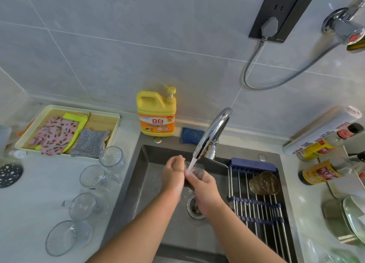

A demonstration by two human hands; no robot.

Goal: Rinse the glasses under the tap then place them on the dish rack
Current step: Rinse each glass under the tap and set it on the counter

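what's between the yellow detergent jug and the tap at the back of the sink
In the head view, a blue knitted scrubbing pad sits between the yellow detergent jug and the tap, close to the tap's base.

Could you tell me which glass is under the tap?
The glass gripped by left hand and right hand; the other four sit on the counter.
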